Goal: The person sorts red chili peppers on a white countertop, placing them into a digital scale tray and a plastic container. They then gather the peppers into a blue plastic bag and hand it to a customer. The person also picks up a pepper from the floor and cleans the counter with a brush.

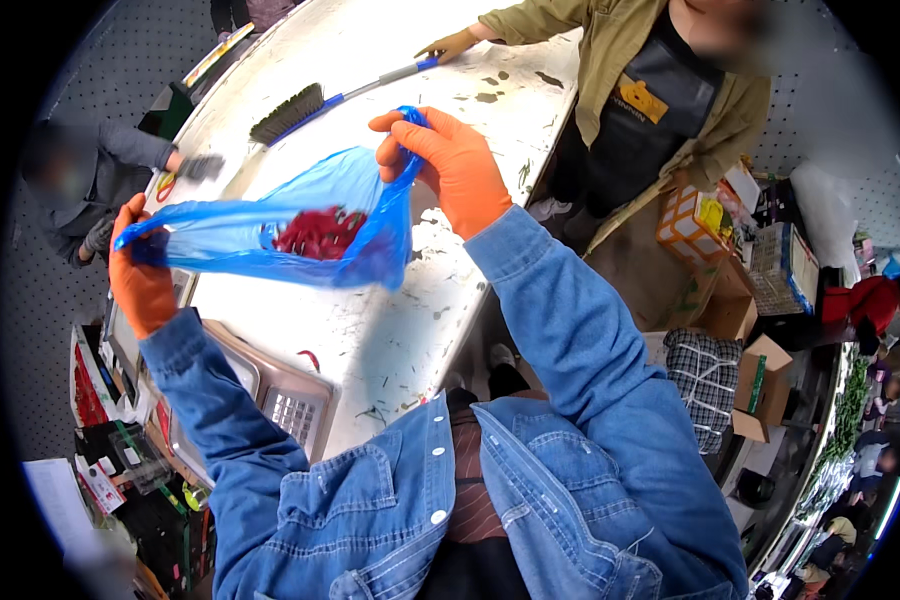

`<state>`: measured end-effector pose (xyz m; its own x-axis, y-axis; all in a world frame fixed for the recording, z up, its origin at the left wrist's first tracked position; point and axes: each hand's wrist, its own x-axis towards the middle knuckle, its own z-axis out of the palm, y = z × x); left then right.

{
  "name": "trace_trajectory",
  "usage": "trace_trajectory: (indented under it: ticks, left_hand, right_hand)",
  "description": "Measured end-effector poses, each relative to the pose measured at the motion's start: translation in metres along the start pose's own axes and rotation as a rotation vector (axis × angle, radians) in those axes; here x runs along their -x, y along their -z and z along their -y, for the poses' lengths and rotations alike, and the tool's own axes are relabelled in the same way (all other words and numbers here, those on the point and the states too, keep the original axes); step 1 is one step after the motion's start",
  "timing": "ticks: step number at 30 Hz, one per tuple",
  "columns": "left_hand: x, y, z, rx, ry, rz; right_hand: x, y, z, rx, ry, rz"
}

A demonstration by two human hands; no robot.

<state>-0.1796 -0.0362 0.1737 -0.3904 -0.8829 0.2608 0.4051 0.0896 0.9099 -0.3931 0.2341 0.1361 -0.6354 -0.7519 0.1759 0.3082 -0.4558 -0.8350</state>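
Observation:
Stretched between my hands over the white table point(410, 330) is a blue plastic bag point(385, 235). In its bottom lies a heap of red chili peppers point(320, 234), showing through the wide mouth. My left hand point(142, 280), in an orange glove, is closed on the bag's left end. The bag's twisted upper right corner is pinched between the thumb and fingers of my right hand point(460, 170), also gloved in orange. One loose red chili point(310, 358) rests on the table beside a scale point(295, 400) with a keypad, close to my left forearm.
A long-handled brush point(290, 115) lies across the table's far side, its handle under a co-worker's gloved hand point(448, 47). Another person's gloved hand point(200, 166) reaches over the left edge. Cardboard boxes point(765, 385) and a checked bundle point(703, 380) stand at the right.

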Motion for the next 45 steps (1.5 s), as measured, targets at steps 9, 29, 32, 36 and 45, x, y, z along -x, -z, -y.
trace_trajectory:
  ticks: [9, 29, 32, 36, 45]
  left_hand:
    - [0.059, 0.034, 0.076, -0.574, 0.232, 0.317]
    - [0.186, 0.158, 0.269, -1.680, 0.031, 0.694]
    - [0.179, 0.038, 0.176, -1.127, -0.479, 0.566]
    - [0.169, -0.091, 0.080, -0.871, -1.006, 0.391]
    - [0.130, -0.095, 0.172, -0.937, -1.158, 0.481]
  right_hand:
    - [0.076, 0.037, -0.042, 0.091, -0.223, -0.046]
    - [0.134, 0.077, -0.130, -0.107, -0.090, -0.241]
    - [0.135, 0.085, -0.137, -0.146, -0.059, -0.299]
    - [0.129, 0.067, -0.121, -0.171, -0.001, -0.325]
    - [0.108, 0.078, -0.088, -0.180, 0.109, -0.223]
